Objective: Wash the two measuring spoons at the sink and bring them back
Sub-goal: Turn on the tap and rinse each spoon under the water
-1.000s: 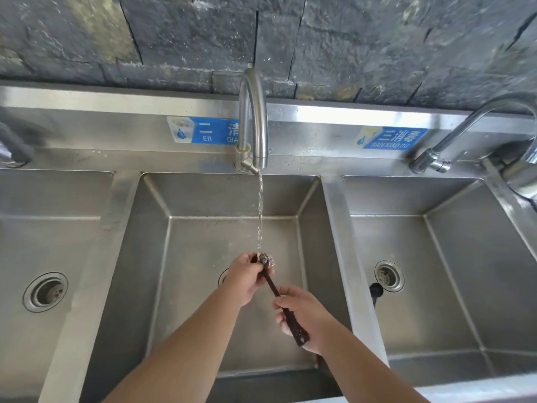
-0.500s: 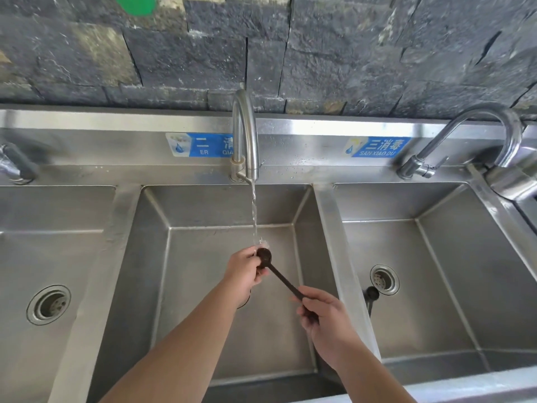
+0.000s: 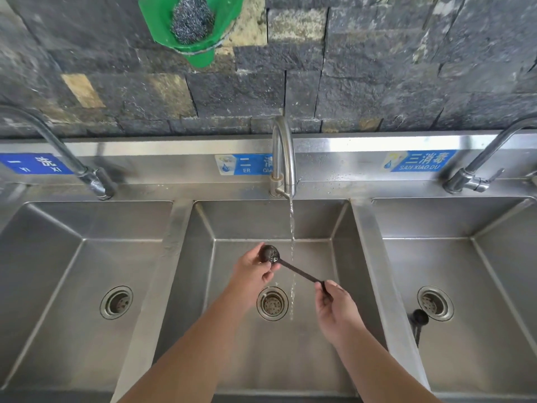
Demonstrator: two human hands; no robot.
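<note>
A dark measuring spoon point(image 3: 293, 268) is held over the middle sink basin point(image 3: 241, 228). My right hand point(image 3: 338, 311) pinches the end of its handle. My left hand point(image 3: 254, 270) cups and rubs the round bowl of the spoon, which sits just left of the water stream point(image 3: 291, 228) running from the middle faucet point(image 3: 283, 158). The second dark measuring spoon point(image 3: 418, 321) lies in the right basin, beside its drain and against the left wall.
Three steel basins stand side by side, each with a drain and a faucet. The left faucet point(image 3: 72, 164) and right faucet point(image 3: 476, 170) are off. A green holder point(image 3: 191, 27) with a steel scrubber hangs on the stone wall above.
The view has tilted up and pulled back, bringing the green holder into sight. The spoon bowl has moved left out of the water stream, and my right hand has slid to the handle's end.
</note>
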